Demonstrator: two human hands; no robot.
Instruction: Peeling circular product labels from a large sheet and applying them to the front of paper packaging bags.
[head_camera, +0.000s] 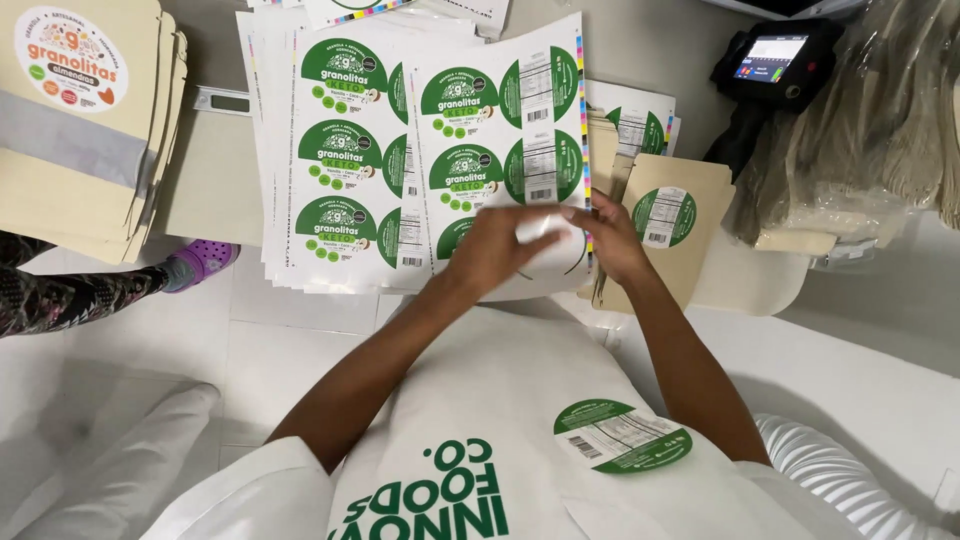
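Observation:
My left hand (497, 248) rests on the lower edge of a white sheet of round green labels (500, 140), its fingers curled around a pale peeled label or backing piece (540, 226). My right hand (612, 236) pinches the same sheet's lower right corner, next to a tan paper pouch (690, 215) that bears a round green label. Another green label (620, 437) is stuck on the front of my white apron.
More label sheets (330, 150) lie stacked to the left. A pile of tan pouches (85, 120) sits at far left. A black handheld device with a screen (775, 60) and bagged pouches (870, 130) are at upper right. Another person's patterned leg and purple shoe (200, 262) are at left.

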